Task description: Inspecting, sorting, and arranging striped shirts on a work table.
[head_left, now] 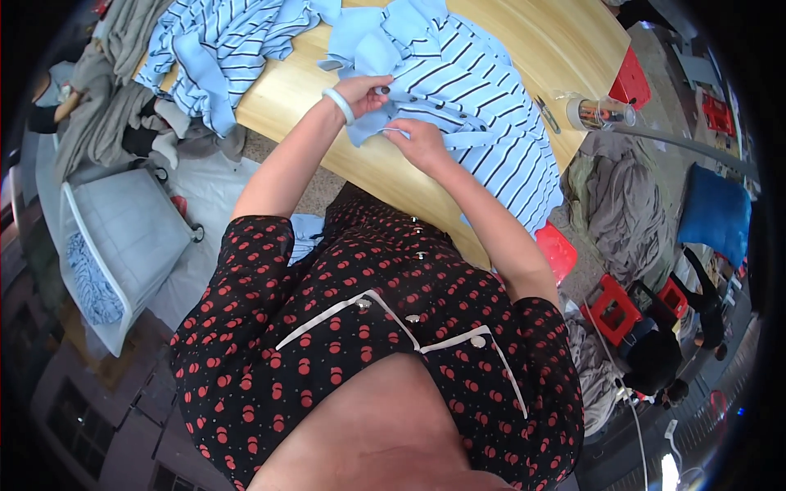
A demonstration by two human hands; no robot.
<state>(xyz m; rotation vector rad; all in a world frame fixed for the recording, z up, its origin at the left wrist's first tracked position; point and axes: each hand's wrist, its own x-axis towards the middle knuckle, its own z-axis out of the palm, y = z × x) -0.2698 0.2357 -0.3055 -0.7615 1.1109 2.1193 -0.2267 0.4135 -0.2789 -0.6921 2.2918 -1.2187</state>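
A light-blue shirt [483, 90] with dark and white stripes lies spread over the wooden table in front of me. My left hand [360, 94], with a pale bangle at its wrist, is closed on the shirt's edge; a small dark round spot, perhaps a button, shows at its fingertips. Slightly nearer and to the right, my right hand [417, 144] pinches the same garment's edge between thumb and fingers. Several dark buttons run along the cloth to the right of the hands. What lies under the fingertips is partly hidden.
Another striped garment [221, 57] is heaped at the table's left. Thread snips [548, 114] and a clear jar of tools [602, 113] sit by the right edge of the table [573, 41]. A white wheeled bin [131, 245] holds striped cloth. Grey fabric [618, 204] is piled at right.
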